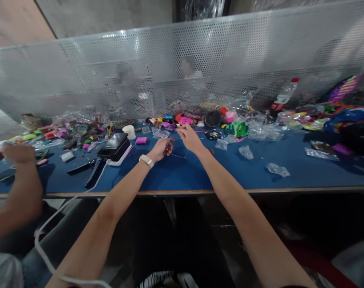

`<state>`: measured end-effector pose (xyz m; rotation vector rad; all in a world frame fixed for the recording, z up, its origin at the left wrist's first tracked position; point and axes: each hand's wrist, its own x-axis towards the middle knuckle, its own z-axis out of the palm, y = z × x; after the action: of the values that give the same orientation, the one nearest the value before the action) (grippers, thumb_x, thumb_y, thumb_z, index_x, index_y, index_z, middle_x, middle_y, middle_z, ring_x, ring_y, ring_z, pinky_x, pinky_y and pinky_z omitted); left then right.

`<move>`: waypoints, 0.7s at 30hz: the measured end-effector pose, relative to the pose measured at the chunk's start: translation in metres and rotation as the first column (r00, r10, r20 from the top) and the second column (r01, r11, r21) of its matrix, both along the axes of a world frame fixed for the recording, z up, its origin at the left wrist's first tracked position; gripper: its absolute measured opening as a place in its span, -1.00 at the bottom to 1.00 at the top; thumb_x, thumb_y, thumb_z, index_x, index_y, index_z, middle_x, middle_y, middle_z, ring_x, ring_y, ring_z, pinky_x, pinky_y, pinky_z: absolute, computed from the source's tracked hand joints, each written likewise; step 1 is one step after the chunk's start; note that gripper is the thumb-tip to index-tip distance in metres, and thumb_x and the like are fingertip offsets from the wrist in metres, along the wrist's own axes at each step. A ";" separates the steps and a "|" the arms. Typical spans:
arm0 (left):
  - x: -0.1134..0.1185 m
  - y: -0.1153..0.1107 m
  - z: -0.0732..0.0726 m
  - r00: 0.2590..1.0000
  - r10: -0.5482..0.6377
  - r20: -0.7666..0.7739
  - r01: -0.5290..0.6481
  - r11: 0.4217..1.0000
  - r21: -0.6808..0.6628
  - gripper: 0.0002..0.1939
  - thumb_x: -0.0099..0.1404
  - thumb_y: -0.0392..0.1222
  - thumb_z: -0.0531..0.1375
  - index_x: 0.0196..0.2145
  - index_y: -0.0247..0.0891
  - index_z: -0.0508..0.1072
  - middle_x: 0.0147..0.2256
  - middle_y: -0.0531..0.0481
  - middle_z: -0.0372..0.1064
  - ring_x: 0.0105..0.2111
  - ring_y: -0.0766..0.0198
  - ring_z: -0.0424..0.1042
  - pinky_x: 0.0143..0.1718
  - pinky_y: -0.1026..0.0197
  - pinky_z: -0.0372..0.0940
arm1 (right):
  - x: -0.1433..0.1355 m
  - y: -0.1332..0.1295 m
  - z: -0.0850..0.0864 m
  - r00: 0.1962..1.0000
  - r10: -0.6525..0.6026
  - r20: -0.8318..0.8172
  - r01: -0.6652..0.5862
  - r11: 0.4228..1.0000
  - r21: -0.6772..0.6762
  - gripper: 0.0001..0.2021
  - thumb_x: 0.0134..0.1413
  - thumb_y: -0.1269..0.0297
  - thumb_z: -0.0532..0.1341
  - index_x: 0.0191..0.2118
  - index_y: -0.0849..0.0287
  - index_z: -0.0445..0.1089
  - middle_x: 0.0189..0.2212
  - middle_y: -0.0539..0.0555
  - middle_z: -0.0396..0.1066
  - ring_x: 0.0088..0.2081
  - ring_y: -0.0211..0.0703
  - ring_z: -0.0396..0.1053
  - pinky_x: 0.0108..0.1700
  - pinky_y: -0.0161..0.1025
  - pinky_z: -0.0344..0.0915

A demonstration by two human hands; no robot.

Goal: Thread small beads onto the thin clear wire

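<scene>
My left hand [161, 149], with a pale band on its wrist, is curled closed over the middle of the blue table [230, 172]. Something small and dark shows at its fingers, too small to name. To its right and slightly farther off is my right hand [188, 136], its fingers pinched together; what they hold is too small to make out. A thin pale thread [179, 156] hangs in a loop below and between the two hands. Just left of my left hand lies a small pink packet [141, 141]. Clear plastic bags [222, 144] lie right of my right hand.
A black device [113, 146] and a white cable [54, 216] are at the left. Mixed colourful items line the perforated metal panel [157, 52]. A bottle [284, 96] leans at the back right. Another person's hands [18, 153] work at the far left.
</scene>
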<state>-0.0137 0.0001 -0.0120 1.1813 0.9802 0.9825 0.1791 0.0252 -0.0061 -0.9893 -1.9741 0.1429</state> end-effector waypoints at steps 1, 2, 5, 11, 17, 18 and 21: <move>0.001 0.000 -0.001 1.000 -0.016 -0.012 0.016 1.000 0.004 -0.75 0.38 -0.09 0.21 -0.08 -0.29 0.43 -0.55 0.11 0.33 -0.69 0.38 0.28 -0.68 0.35 0.11 | 0.001 -0.001 0.002 0.999 0.014 -0.034 -0.014 1.000 0.007 -0.65 0.53 0.19 0.06 -0.01 0.16 0.60 0.04 0.24 0.46 0.09 0.04 0.44 0.24 -0.04 0.32; 0.001 -0.001 -0.002 0.999 -0.025 -0.026 0.026 1.000 0.010 -0.74 0.38 -0.10 0.21 -0.05 -0.28 0.42 -0.55 0.11 0.34 -0.69 0.37 0.30 -0.67 0.35 0.13 | 0.001 -0.003 0.005 0.997 0.026 -0.073 -0.026 1.000 0.004 -0.67 0.52 0.21 0.08 0.03 0.15 0.59 0.02 0.23 0.50 0.09 0.04 0.45 0.24 -0.02 0.32; 0.002 -0.003 -0.004 0.997 -0.042 -0.059 0.043 0.999 0.025 -0.68 0.39 -0.11 0.19 0.05 -0.24 0.37 -0.54 0.12 0.36 -0.70 0.34 0.33 -0.66 0.34 0.19 | 0.002 -0.009 0.011 0.985 0.075 -0.158 -0.089 0.992 -0.086 -0.73 0.45 0.26 0.16 0.09 0.16 0.55 -0.09 0.18 0.60 -0.03 0.02 0.53 0.14 -0.03 0.39; 0.005 -0.003 -0.003 0.997 -0.025 -0.070 0.033 0.993 0.114 -0.56 0.37 -0.09 0.24 0.17 -0.15 0.37 -0.49 0.08 0.43 -0.61 0.23 0.50 -0.61 0.31 0.26 | 0.003 -0.016 0.011 0.982 0.104 -0.155 -0.136 0.967 -0.217 -0.85 0.31 0.27 0.30 -0.08 0.16 0.58 -0.23 0.13 0.61 -0.23 -0.04 0.53 -0.04 -0.10 0.41; 0.005 -0.003 -0.005 0.976 0.082 -0.204 0.014 0.903 0.429 -0.81 0.35 -0.16 0.29 -0.11 -0.25 0.56 -0.46 0.01 0.44 -0.60 0.25 0.44 -0.56 0.24 0.29 | 0.002 -0.016 0.007 0.955 0.130 -0.268 -0.189 0.959 -0.210 -0.83 0.31 0.16 0.28 -0.15 0.13 0.55 -0.24 0.11 0.56 -0.43 -0.13 0.46 -0.26 -0.15 0.43; 0.004 -0.004 -0.005 0.963 0.117 -0.242 0.018 0.871 0.491 -0.84 0.35 -0.17 0.28 -0.14 -0.25 0.57 -0.45 0.01 0.44 -0.61 0.27 0.42 -0.54 0.23 0.29 | 0.001 -0.016 0.007 0.953 0.139 -0.269 -0.200 0.956 -0.215 -0.82 0.31 0.15 0.29 -0.15 0.13 0.55 -0.27 0.10 0.56 -0.43 -0.12 0.47 -0.27 -0.15 0.43; 0.002 -0.005 -0.002 0.917 0.221 -0.331 0.037 0.781 0.624 -0.87 0.37 -0.17 0.25 -0.23 -0.24 0.59 -0.45 0.02 0.45 -0.60 0.30 0.39 -0.45 0.21 0.31 | 0.001 -0.019 0.009 0.961 0.132 -0.245 -0.189 0.956 -0.226 -0.79 0.32 0.11 0.29 -0.13 0.13 0.54 -0.30 0.09 0.56 -0.43 -0.12 0.47 -0.25 -0.15 0.43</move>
<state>-0.0114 -0.0050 -0.0142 1.9607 1.0630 1.2310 0.1800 0.0063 0.0033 -0.9201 -1.8517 0.5820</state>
